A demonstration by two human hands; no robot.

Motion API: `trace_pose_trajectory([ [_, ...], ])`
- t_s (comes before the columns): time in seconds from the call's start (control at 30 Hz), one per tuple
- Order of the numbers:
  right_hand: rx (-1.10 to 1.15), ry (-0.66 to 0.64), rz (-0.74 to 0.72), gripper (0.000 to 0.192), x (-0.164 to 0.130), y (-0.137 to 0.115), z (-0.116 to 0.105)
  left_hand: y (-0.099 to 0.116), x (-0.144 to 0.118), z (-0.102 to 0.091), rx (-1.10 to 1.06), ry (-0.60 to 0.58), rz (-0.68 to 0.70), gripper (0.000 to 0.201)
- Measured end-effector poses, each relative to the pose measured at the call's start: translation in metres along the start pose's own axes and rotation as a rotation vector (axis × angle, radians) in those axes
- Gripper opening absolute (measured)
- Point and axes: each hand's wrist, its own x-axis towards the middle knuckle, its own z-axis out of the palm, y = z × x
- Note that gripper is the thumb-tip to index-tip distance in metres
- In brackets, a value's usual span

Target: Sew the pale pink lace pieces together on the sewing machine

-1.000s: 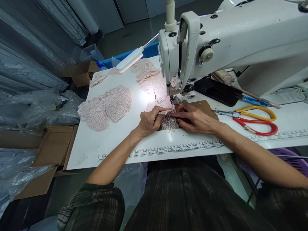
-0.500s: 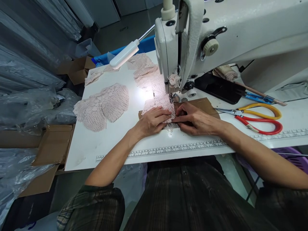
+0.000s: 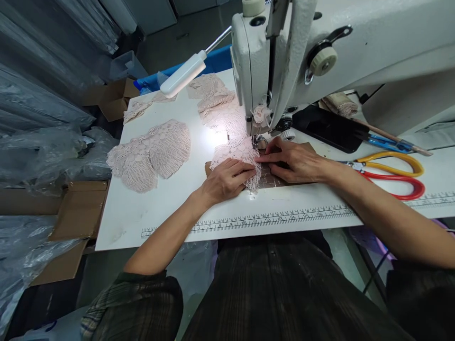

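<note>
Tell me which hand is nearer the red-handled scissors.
Right. The right hand lies just left of the red-handled scissors, apart from them; the left hand rests farther left on the lace piece.
</note>
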Motion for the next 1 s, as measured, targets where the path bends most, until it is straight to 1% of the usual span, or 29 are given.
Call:
trace_pose_trajectory([
  [0.17,0.019,0.085,-0.001,0.040,-0.006,0.003,0.008,0.001,-0.002,-0.001,0.009,-0.073,-0.014,0.033],
  [0.23,0.015,0.105,-0.011,0.038,-0.007,0.002,0.009,0.002,-0.002,-0.001,0.023,-0.083,-0.014,0.032],
  [0.37,-0.061,0.123,-0.033,0.036,-0.007,-0.002,0.008,0.000,0.001,-0.003,0.011,-0.079,0.003,0.019],
  [0.47,-0.102,0.131,-0.053,0.035,-0.007,-0.004,0.007,-0.005,0.007,-0.007,-0.020,-0.181,0.002,0.016],
  [0.53,-0.114,0.129,-0.045,0.034,-0.007,-0.005,0.007,-0.009,0.011,-0.009,-0.048,-0.259,-0.019,0.017],
  [0.57,-0.119,0.127,-0.038,0.035,-0.007,-0.005,0.007,-0.010,0.013,-0.010,-0.066,-0.279,-0.033,0.017],
  [0.63,-0.123,0.122,-0.031,0.036,-0.008,-0.005,0.008,-0.011,0.014,-0.011,-0.105,-0.274,-0.057,0.017],
  [0.77,-0.133,0.105,-0.049,0.038,-0.009,-0.004,0.010,-0.009,0.011,-0.012,-0.141,-0.195,-0.078,0.018],
  [0.87,-0.174,0.105,-0.036,0.037,-0.010,-0.005,0.011,-0.006,0.009,-0.013,-0.122,-0.153,-0.067,0.018],
  [1.0,-0.288,0.099,0.027,0.039,-0.008,-0.007,0.015,-0.003,0.010,-0.012,-0.053,-0.152,-0.066,0.020],
])
